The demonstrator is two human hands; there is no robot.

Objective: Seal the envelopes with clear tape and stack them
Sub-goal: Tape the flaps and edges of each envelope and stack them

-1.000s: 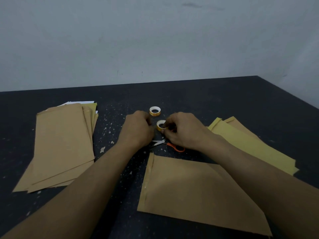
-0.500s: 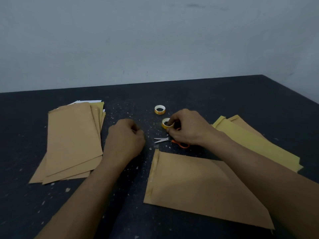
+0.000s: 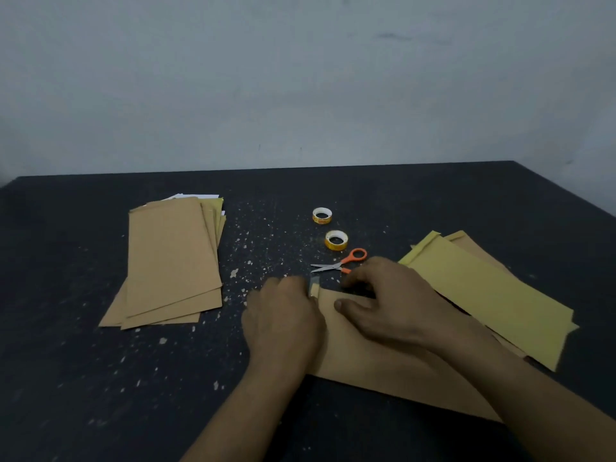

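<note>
A brown envelope (image 3: 383, 371) lies flat on the black table (image 3: 433, 201) in front of me. My left hand (image 3: 283, 315) sits at its far-left corner, pinching a short strip of clear tape (image 3: 314, 285) against the envelope's far edge. My right hand (image 3: 390, 301) rests on the envelope's far end, thumb stretched out on the paper and fingers curled at the edge. Two small tape rolls (image 3: 336, 240) (image 3: 322, 215) lie just beyond the hands. A stack of brown envelopes (image 3: 173, 261) is at the left. A looser pile of yellow envelopes (image 3: 483, 295) is at the right.
Orange-handled scissors (image 3: 340, 263) lie shut between the near tape roll and my hands. White paper scraps (image 3: 235, 272) speckle the table between the left stack and the hands. A pale wall stands behind the table's far edge.
My right hand has let go of the near tape roll, which now lies on the table. Both hands have come down to the envelope's far edge, the left one bringing the tape strip.
</note>
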